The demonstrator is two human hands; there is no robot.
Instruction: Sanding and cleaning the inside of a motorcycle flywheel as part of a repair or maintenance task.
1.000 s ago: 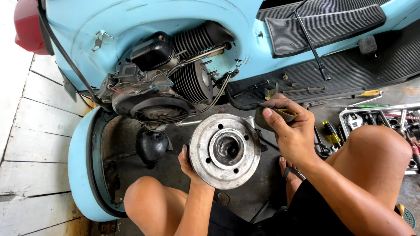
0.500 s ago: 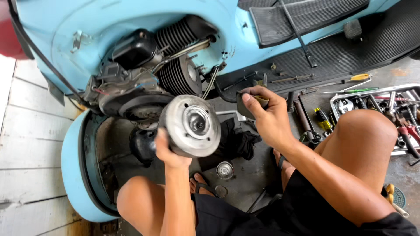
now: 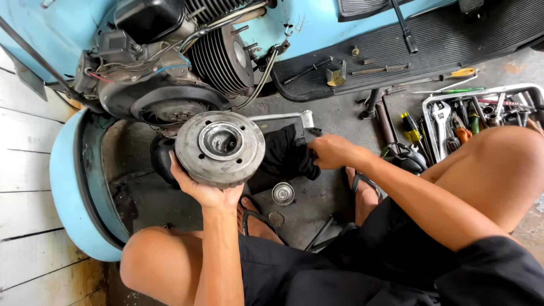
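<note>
My left hand (image 3: 207, 190) holds a round grey metal drum (image 3: 220, 148) from below, its hollow hub facing up. The drum hangs just under the dark engine housing (image 3: 164, 102) of a light blue scooter lying on its side. My right hand (image 3: 331, 152) is lower and to the right, fingers closed on the edge of a black rag (image 3: 280, 158) spread on the concrete floor. A small round metal cap (image 3: 283, 193) lies on the floor below the rag. A chrome lever (image 3: 283, 117) lies just above the rag.
A finned cylinder (image 3: 221, 56) sits beside the engine. Loose tools lie on the black ribbed footboard (image 3: 396, 51). A white tray (image 3: 532, 89) with wrenches and screwdrivers stands at the right by my knee. The blue fender (image 3: 71, 192) curves at the left beside white planks.
My left hand has carried the drum up and left toward the engine. My right hand has dropped from near the footboard down onto the black rag.
</note>
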